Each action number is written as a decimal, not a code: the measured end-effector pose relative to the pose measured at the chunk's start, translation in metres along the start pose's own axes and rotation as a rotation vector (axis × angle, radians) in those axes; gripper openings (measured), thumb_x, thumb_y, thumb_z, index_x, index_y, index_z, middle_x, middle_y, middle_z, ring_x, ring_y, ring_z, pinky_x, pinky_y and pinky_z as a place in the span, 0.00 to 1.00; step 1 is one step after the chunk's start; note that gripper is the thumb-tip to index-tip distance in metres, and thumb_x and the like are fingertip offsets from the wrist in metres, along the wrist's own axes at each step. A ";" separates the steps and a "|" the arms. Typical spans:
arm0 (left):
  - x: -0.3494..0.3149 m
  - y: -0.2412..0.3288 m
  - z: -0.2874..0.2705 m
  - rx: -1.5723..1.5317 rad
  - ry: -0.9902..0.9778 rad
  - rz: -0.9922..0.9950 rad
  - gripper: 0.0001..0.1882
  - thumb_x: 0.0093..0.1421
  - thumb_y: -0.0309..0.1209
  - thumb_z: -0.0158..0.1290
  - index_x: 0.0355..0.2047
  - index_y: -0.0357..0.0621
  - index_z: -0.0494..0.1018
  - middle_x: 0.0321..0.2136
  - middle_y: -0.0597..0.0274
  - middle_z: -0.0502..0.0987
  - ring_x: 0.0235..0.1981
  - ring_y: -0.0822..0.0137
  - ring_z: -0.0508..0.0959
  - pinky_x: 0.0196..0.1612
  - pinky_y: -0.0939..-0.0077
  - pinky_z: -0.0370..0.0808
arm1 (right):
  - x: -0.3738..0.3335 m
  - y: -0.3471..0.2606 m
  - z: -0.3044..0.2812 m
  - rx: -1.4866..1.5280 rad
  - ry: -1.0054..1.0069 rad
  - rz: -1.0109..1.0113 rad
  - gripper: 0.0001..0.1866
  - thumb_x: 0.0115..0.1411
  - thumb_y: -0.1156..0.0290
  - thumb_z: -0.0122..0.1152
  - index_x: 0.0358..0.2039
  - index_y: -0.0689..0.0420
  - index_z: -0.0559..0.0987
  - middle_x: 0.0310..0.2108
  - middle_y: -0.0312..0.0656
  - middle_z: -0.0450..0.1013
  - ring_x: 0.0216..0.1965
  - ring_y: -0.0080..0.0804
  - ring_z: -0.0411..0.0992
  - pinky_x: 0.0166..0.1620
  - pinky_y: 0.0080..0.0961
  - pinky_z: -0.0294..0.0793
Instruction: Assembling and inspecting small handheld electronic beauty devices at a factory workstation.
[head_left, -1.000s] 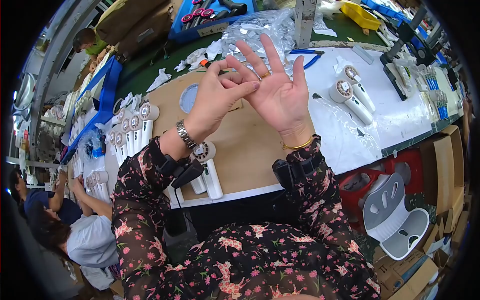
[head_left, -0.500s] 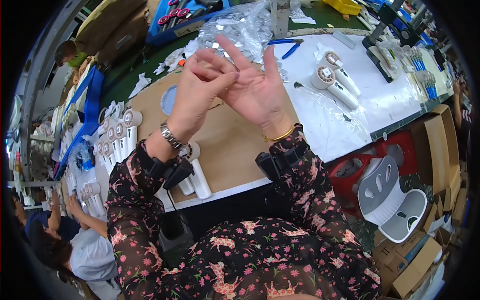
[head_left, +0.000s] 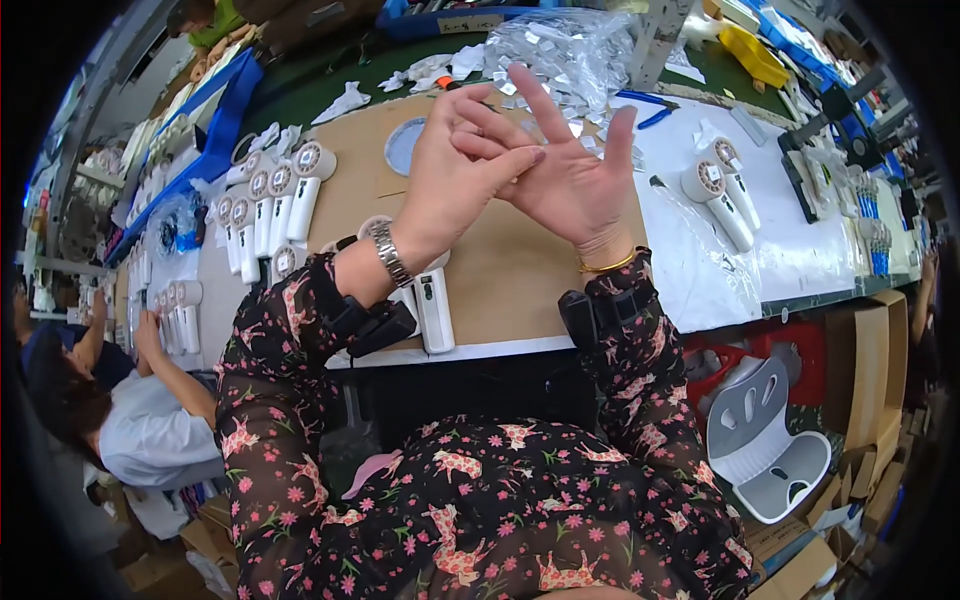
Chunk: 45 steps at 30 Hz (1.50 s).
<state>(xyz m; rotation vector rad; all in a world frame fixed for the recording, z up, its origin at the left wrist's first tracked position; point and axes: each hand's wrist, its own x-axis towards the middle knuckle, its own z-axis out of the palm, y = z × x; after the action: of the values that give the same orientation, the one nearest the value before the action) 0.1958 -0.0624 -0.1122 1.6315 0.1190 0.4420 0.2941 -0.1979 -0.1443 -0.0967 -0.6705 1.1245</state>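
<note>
My left hand (head_left: 450, 175), with a metal watch at its wrist, is closed round the folded fingers of my right hand (head_left: 575, 190). The right palm faces me, its thumb and index finger stretched apart; the other fingers are mostly hidden. Any small thing between the hands cannot be made out. Both hands are raised over a brown cardboard sheet (head_left: 515, 285). A white handheld device (head_left: 434, 312), perhaps a fan, lies below my left wrist with others partly covered by my arm. A pale blue round disc (head_left: 405, 147) lies beside my left hand.
More white devices with round vented heads stand in a group (head_left: 283, 205) at left, and two (head_left: 722, 200) lie at right. Blue-handled pliers (head_left: 650, 112) and a plastic bag of small silvery pieces (head_left: 575, 50) lie beyond my hands. A co-worker (head_left: 150, 430) sits at left; a grey-white seat (head_left: 755, 430) stands at right.
The view has shifted, so the bench and devices sit differently in the picture. My hands stay clasped together with the same fingers stretched.
</note>
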 end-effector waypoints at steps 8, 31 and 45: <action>-0.035 0.050 -0.055 0.038 0.159 0.238 0.20 0.72 0.29 0.60 0.58 0.31 0.70 0.44 0.53 0.83 0.45 0.68 0.84 0.54 0.75 0.80 | -0.011 -0.012 -0.018 -0.127 0.097 -0.092 0.46 0.74 0.32 0.45 0.78 0.56 0.61 0.72 0.61 0.64 0.69 0.54 0.66 0.69 0.51 0.66; -0.172 -0.020 -0.087 0.835 -0.267 0.415 0.24 0.55 0.41 0.71 0.49 0.46 0.80 0.56 0.62 0.79 0.65 0.55 0.75 0.69 0.47 0.69 | 0.030 0.051 -0.018 -2.440 0.286 0.070 0.15 0.62 0.68 0.74 0.48 0.56 0.82 0.39 0.46 0.83 0.33 0.42 0.82 0.35 0.36 0.78; -0.177 -0.040 -0.082 1.041 -0.299 0.386 0.29 0.50 0.44 0.71 0.52 0.56 0.76 0.53 0.71 0.76 0.65 0.67 0.72 0.76 0.45 0.48 | 0.052 0.044 -0.038 -2.330 0.418 0.106 0.08 0.64 0.71 0.69 0.42 0.60 0.88 0.33 0.44 0.81 0.26 0.36 0.77 0.32 0.33 0.75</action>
<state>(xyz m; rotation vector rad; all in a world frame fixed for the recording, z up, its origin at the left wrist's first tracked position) 0.0119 -0.0408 -0.1847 2.7490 -0.2407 0.4454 0.2934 -0.1240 -0.1692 -2.2370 -1.2349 -0.1647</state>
